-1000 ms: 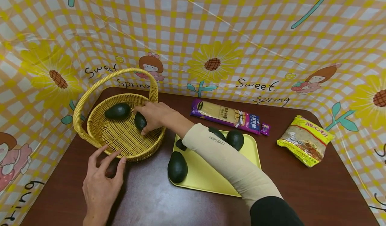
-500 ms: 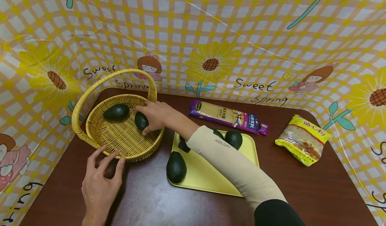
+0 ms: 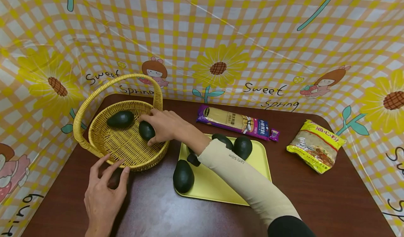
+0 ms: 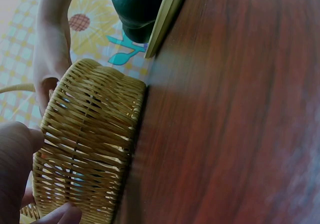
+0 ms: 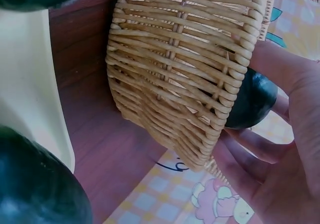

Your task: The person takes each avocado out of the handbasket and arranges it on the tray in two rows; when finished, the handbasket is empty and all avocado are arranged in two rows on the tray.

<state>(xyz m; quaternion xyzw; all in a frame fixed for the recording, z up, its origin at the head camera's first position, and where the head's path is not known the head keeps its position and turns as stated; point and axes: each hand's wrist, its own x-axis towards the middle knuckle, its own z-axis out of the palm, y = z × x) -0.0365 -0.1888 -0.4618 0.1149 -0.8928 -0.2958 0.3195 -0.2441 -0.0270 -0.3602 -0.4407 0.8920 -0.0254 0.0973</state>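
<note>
My right hand reaches over the right rim of a yellow wicker basket and grips a dark green avocado inside it, thumb and fingers on its two sides. In the right wrist view this avocado shows just past the basket wall, partly hidden by it. Another avocado lies at the back left of the basket. With fingers spread and loosely bent, my left hand rests its fingertips at the basket's front rim. In the left wrist view, fingertips lie against the wicker wall.
A yellow tray right of the basket bears several avocados, one partly behind my right forearm. Behind it lies a purple pasta packet. A yellow bag sits farther right. The basket's tall handle arches over it.
The right forearm has shifted slightly, uncovering more of the avocados at the tray's back. The right hand keeps hold of its avocado in nearly the same spot. The view drifts slightly.
</note>
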